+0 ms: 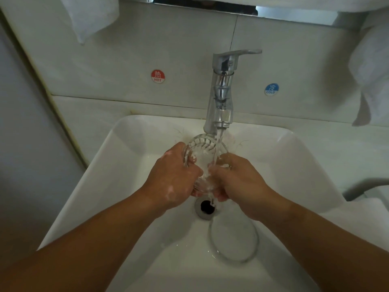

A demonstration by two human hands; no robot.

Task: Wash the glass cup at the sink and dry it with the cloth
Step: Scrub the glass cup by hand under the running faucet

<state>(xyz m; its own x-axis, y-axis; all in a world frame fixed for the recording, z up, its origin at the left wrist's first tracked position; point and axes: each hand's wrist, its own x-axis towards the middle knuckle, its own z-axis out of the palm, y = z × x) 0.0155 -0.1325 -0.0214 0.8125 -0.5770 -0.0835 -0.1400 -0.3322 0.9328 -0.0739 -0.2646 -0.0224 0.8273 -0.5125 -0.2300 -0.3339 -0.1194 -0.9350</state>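
Observation:
A clear ribbed glass cup [203,153] is tilted under the running chrome tap [222,95], its mouth turned up toward the spout. Water streams into it and spills down toward the drain [206,207]. My left hand [173,178] grips the cup's left side, fingers curled round the wall. On the right side my right hand [237,180] holds the cup, with its fingers wrapped at the base. A white cloth [370,66] hangs at the right wall. Another white cloth [92,15] hangs at the upper left.
The white square basin [130,144] lies below my hands, wet at its bottom. A red HOT sticker [157,76] and a blue COLD sticker [271,89] sit on the back wall. White folded fabric [370,199] lies on the counter at the right.

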